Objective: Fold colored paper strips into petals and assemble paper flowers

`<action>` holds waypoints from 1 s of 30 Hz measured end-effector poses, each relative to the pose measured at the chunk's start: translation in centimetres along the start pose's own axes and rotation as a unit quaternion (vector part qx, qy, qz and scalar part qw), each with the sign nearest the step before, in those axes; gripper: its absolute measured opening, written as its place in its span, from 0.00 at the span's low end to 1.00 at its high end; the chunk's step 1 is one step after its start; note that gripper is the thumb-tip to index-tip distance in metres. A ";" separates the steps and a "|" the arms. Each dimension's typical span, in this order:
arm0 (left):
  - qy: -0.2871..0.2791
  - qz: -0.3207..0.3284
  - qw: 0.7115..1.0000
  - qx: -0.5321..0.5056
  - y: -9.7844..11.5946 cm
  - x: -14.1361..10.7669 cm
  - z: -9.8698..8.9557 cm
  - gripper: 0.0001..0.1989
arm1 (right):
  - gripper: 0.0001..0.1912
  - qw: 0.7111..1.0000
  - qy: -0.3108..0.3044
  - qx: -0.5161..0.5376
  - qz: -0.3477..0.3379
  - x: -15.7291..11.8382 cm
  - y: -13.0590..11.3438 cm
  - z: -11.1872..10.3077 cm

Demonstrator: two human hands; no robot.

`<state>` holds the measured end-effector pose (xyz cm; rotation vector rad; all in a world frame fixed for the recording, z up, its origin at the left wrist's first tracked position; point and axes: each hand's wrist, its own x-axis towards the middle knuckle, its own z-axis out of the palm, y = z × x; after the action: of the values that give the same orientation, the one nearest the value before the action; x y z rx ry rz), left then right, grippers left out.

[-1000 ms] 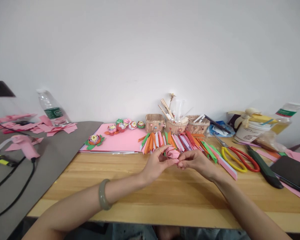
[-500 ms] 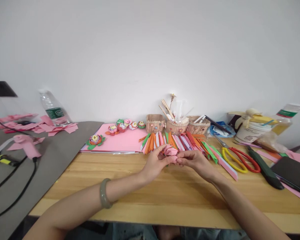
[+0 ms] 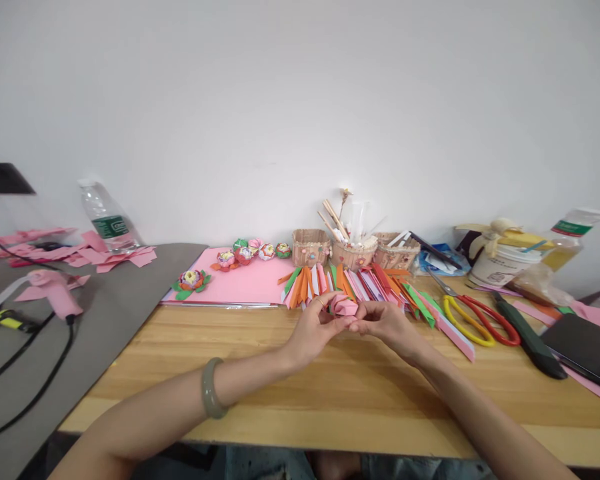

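Between my two hands, above the wooden table [image 3: 260, 373], is a small pink folded paper flower [image 3: 345, 306]. My left hand [image 3: 313, 331] grips it from the left, thumb below and fingers behind it. On the other side my right hand [image 3: 387, 328] pinches its lower right edge with thumb and forefinger. Part of the flower is hidden by the fingers. Just behind lies a row of colored paper strips [image 3: 320, 283], in orange, pink, white, red and green. Finished paper flowers [image 3: 193, 280] sit on a pink sheet [image 3: 253, 287] to the left.
Three woven baskets [image 3: 311, 248] stand against the wall, one with sticks. Scissors [image 3: 480, 320], a dark green cutter [image 3: 530, 337], a black phone [image 3: 587, 347] and a paper cup [image 3: 500, 267] are on the right. A pink glue gun [image 3: 55, 293] and water bottle [image 3: 107, 217] are on the left.
My right hand has shifted its fingers slightly around the lower right edge of the pink paper flower, which has turned a little. My left hand keeps its hold.
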<state>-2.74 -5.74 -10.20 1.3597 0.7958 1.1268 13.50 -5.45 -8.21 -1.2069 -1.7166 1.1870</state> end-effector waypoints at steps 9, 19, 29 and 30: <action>0.015 -0.012 1.000 -0.003 0.2 0.0 0.0 0.24 | 0.17 1.000 -0.008 -0.004 -0.014 0.0 0.1 0.2; 0.014 -0.058 0.994 -0.096 0.8 0.1 0.0 0.23 | 0.16 0.998 -0.042 -0.033 -0.044 -0.4 -1.1 -0.2; 0.062 -0.038 0.993 -0.095 0.5 0.2 0.1 0.21 | 0.11 0.983 0.075 -0.137 -0.099 -0.2 0.1 1.2; 0.066 -0.035 0.993 -0.095 0.4 0.2 0.1 0.21 | 0.11 0.981 0.084 -0.141 -0.104 -0.2 0.2 1.2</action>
<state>-2.67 -5.59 -9.74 1.0991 0.8035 1.2141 12.47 -5.93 -8.77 -1.2163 -1.8731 0.7137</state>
